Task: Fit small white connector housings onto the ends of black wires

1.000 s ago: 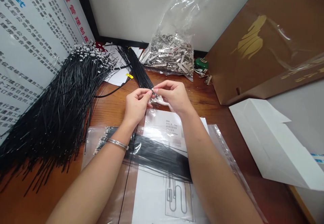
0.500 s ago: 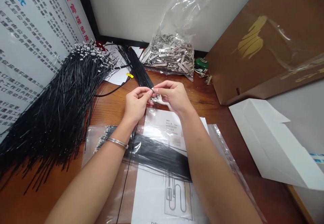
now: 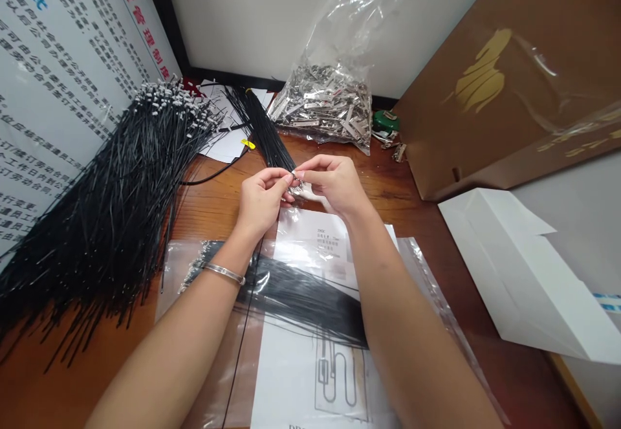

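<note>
My left hand [image 3: 259,202], with a metal bangle at its wrist, is closed in a pinch around the end of a thin black wire [image 3: 239,351]. From beneath that hand the wire trails down toward the near edge. My right hand [image 3: 334,186] meets it fingertip to fingertip, pinching the same wire end, where a tiny whitish tip [image 3: 294,173] shows. Fingers cover most of this end. Just beyond lies a tied bundle of black wires [image 3: 269,134], its small metallic ends [image 3: 297,188] under my hands.
A large heap of black wires [image 3: 111,222] with white connectors leans at the left. Behind stands a clear bag of metal clips [image 3: 330,105]. Nearer me, a plastic bag [image 3: 427,286] lies with black wires [image 3: 301,299] and a printed sheet [image 3: 286,377]. A brown box [image 3: 485,92] and white box [image 3: 514,274] stand right.
Both hands stay almost in place, pinched together. The right fingers have shifted very slightly at the wire's end.
</note>
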The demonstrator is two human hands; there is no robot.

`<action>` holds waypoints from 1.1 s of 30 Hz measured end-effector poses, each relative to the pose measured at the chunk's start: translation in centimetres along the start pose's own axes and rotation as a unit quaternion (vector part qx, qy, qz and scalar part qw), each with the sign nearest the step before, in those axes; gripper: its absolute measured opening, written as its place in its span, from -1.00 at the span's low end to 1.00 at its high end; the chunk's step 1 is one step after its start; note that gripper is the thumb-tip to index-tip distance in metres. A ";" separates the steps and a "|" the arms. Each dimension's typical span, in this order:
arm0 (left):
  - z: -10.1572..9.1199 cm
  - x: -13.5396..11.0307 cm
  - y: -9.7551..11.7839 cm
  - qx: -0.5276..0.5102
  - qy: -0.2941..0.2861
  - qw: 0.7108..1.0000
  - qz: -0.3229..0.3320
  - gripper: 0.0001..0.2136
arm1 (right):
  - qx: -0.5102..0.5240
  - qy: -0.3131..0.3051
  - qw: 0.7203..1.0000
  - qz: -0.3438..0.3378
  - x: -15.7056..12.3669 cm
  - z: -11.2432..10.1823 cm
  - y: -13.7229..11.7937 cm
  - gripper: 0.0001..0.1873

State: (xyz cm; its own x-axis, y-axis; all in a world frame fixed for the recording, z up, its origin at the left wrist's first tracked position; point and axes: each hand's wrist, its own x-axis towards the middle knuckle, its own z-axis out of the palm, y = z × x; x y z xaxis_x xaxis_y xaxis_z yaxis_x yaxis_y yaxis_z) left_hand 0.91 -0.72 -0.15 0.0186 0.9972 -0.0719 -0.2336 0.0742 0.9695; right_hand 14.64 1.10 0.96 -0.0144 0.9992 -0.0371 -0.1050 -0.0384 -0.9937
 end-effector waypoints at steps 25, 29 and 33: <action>0.1 -0.1 -0.3 0.021 0.028 0.999 -0.009 -0.94 | -0.148 0.006 0.986 -0.080 -0.5 0.4 -0.1 -0.98; 0.0 0.0 0.1 -0.004 0.022 1.000 -0.012 -0.92 | -0.083 0.010 0.995 -0.056 -0.5 0.6 0.0 -0.92; 0.1 0.0 0.4 -0.017 0.027 0.999 -0.019 -0.94 | -0.067 0.022 0.996 -0.059 -0.4 0.9 0.2 -0.90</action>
State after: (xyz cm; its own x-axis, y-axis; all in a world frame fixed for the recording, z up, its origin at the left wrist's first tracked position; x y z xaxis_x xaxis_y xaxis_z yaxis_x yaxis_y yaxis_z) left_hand 0.88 -0.69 0.20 -0.0245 0.9923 -0.1216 -0.2661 0.1108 0.9576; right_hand 13.77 0.66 0.83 0.0336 0.9963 0.0788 0.0311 0.0778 -0.9965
